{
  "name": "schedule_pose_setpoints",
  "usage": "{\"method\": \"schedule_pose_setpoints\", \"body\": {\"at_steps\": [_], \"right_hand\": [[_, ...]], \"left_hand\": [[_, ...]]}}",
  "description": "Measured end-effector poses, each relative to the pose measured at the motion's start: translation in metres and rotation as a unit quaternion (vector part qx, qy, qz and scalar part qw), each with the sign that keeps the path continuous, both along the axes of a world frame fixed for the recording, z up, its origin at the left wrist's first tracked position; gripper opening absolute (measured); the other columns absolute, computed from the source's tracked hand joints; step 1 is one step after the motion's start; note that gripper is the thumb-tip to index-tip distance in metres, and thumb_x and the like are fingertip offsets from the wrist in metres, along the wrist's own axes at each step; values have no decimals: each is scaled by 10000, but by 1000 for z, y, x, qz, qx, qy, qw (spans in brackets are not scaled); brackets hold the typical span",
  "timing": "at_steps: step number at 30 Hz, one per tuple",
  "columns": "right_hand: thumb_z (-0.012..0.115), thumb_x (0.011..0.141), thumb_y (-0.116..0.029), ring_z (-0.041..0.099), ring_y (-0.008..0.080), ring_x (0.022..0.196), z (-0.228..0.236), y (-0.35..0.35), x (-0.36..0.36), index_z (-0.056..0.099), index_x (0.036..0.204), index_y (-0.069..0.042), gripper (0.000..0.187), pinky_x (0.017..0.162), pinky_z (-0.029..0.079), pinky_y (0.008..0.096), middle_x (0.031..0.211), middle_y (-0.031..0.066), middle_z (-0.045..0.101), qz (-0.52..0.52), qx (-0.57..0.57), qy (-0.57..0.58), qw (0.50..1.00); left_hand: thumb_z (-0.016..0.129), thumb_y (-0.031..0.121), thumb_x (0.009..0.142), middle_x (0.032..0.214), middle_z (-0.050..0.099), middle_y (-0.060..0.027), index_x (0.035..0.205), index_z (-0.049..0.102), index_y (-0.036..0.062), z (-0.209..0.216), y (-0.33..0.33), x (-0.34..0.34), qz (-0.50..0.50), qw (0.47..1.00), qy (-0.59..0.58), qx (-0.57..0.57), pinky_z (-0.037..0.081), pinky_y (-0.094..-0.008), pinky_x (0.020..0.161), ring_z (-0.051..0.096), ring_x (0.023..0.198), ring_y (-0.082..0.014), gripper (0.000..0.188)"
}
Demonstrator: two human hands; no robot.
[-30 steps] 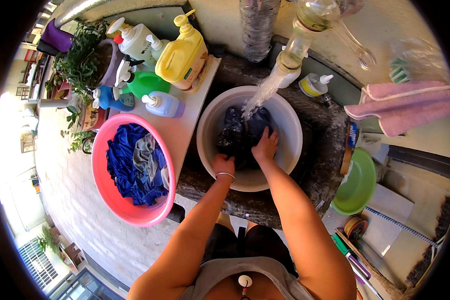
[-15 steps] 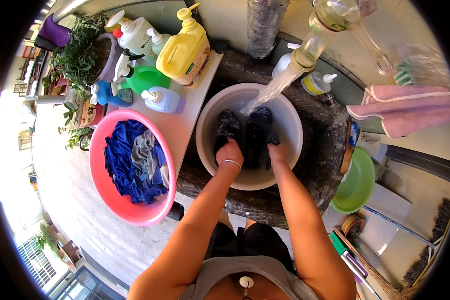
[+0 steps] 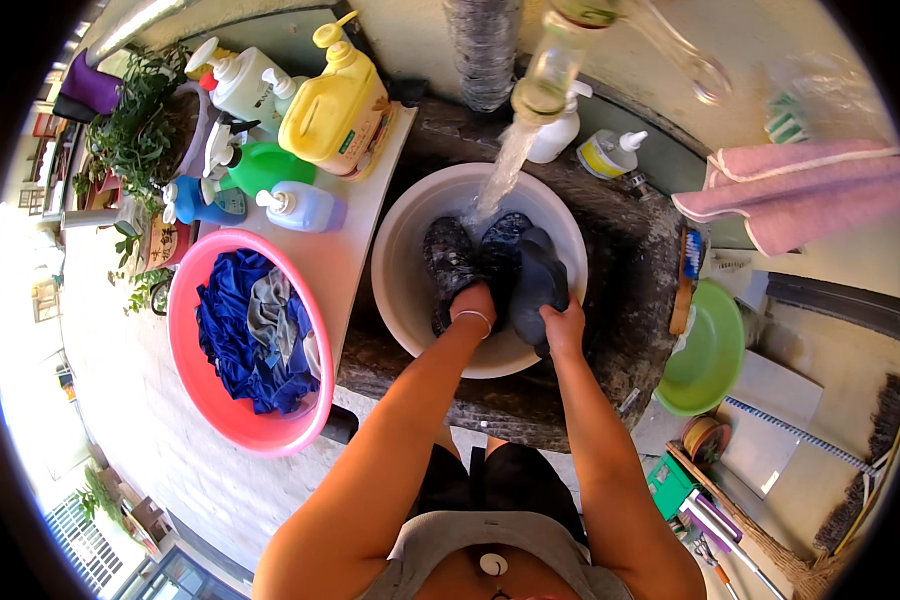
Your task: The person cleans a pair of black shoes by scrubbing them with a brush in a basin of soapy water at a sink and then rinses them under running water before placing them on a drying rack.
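Rinsing looks to be the step in hand. L hand is at the L shoe, fingers hidden, so can't tell its grip; R hand is closed round the R shoe, dark, smooth & curved. Shoes are in the round, pale basin, prob. plastic; next move calls for a secure hold, as wet surfaces are prob. slick. Beyond: rough, dark stand, clear water pouring, wrinkled silvery pipe.

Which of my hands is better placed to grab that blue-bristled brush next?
Probably your right hand: it's nearer the brush, right of the basin, though it grips a dark shoe. Your left hand is farther across.
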State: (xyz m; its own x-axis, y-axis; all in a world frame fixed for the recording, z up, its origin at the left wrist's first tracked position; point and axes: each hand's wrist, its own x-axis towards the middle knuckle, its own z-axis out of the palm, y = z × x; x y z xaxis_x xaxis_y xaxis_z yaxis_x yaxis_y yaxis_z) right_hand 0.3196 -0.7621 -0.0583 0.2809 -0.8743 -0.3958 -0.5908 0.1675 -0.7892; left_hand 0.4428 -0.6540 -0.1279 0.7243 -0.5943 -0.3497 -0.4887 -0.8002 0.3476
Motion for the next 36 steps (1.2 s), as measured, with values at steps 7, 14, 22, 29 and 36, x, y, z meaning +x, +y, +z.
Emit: {"method": "schedule_pose_setpoints", "body": {"at_steps": [7, 14, 22, 29, 36], "right_hand": [[635, 662, -61, 622, 232, 821, -12, -13, -24, 597, 1048, 20, 396, 749, 480, 335, 887, 120, 642, -58, 179, -147, 971], [653, 635, -84, 632, 260, 858, -9, -8, -21, 592, 1071, 9, 450, 768, 479, 345, 917, 148, 651, -17, 94, -69, 993], [655, 643, -120, 641, 327, 857, -24, -9, -20, 600, 1034, 13, 417, 757, 485, 369, 903, 184, 656, 12, 32, -26, 999], [656, 660, -129, 616, 375, 882, 2, -9, -13, 551, 1113, 2, 483, 785, 479, 403, 940, 197, 639, 55, 9, 38, 998], [673, 700, -70, 480, 382, 1148, 49, 10, 13, 486, 1258, -11, 591, 969, 403, 394, 1316, 233, 424, 233, -265, 153, 923]], "left_hand": [[596, 104, 729, 935, 624, -156, 900, 631, 70, 57, 9, 29, -140, 988, -24, 55, 493, -434, 776, 599, 914, -344, 178], [583, 150, 745, 881, 627, -98, 874, 639, 69, 95, -11, -8, -240, 970, -43, 19, 455, -383, 744, 581, 864, -266, 162], [643, 139, 683, 805, 650, -72, 1012, 630, 44, 77, 2, -21, -293, 947, -133, 17, 370, -401, 864, 548, 946, -258, 343], [716, 373, 681, 936, 647, -126, 991, 680, 106, 145, 10, 13, -319, 933, -24, 167, 329, -453, 978, 501, 1077, -331, 411], [760, 510, 618, 1023, 645, -110, 989, 703, 151, 123, 3, 19, -244, 931, 77, 260, 343, -438, 942, 512, 1103, -309, 519]]}}
